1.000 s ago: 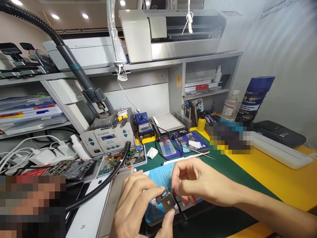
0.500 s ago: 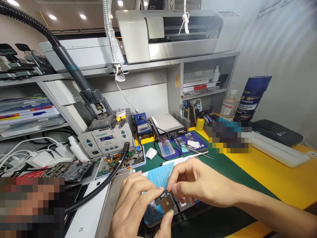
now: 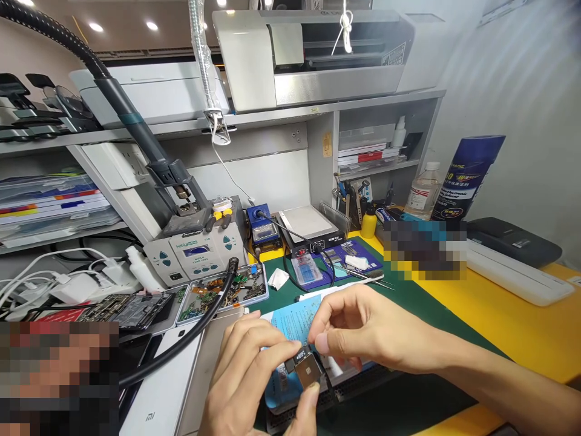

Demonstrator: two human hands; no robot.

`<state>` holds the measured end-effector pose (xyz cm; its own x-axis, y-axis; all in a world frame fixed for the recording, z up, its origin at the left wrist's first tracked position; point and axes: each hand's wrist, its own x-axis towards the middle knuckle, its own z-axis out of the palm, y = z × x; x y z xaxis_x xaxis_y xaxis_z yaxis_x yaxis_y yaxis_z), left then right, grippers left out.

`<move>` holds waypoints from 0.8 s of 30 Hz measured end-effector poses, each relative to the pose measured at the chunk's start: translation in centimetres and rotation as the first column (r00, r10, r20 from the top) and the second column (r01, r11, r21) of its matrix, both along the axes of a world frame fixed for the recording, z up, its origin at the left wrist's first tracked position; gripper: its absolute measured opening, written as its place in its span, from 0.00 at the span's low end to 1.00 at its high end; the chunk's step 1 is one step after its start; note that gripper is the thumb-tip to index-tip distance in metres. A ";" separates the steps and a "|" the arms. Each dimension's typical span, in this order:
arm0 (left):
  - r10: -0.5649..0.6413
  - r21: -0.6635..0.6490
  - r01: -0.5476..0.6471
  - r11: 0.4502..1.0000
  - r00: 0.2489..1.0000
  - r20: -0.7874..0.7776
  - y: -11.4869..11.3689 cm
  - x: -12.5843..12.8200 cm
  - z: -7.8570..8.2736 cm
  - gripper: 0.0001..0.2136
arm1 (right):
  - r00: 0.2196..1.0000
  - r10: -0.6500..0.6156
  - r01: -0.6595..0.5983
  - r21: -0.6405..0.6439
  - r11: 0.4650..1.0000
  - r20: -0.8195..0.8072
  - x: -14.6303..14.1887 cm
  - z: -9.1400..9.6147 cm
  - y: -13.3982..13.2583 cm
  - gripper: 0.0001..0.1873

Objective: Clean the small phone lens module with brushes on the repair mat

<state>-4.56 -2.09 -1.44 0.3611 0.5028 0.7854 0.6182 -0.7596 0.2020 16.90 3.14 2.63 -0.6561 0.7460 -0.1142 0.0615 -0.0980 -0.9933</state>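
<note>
My left hand point(image 3: 254, 375) pinches a small phone camera module point(image 3: 307, 369) between thumb and fingers. The module has a brown square face with a tiny printed code, and a black connector end point(image 3: 297, 358) at its upper left. My right hand point(image 3: 358, 333) is closed in a pinch at the module's upper right edge; whatever sits between its fingertips is hidden. Beneath both hands lies a blue printed packet point(image 3: 295, 318), partly covered by them. It rests over a dark perforated holder point(image 3: 333, 396) on the green mat point(image 3: 422, 318).
A black hose point(image 3: 195, 345) curves across the left side, over a white phone point(image 3: 157, 387). Behind it sit a tray of small parts point(image 3: 267, 293) and a hot-air station point(image 3: 200, 254). Tweezers point(image 3: 370, 280) lie beyond my right hand. A spray can point(image 3: 469, 175) and bottle point(image 3: 422, 191) stand right.
The black strip that hung beside the module under my right fingers is no longer visible there. Both hands keep nearly the same place, and the view has shifted slightly.
</note>
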 end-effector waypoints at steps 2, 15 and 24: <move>0.003 -0.020 -0.003 1.000 0.999 -0.038 0.0 -0.2 0.3 0.16 | 1.000 0.004 -0.004 0.008 1.000 -0.004 0.0 0.0 0.1 0.12; -0.115 -0.378 0.155 0.913 0.985 0.125 -0.2 -0.1 0.4 0.15 | 0.998 0.037 -0.040 0.060 0.997 0.050 0.2 0.5 -0.2 0.14; -0.147 -0.497 0.274 0.823 0.949 0.278 -0.5 -0.6 0.2 0.15 | 0.996 0.086 -0.086 -0.011 0.996 -0.020 0.7 0.3 0.3 0.10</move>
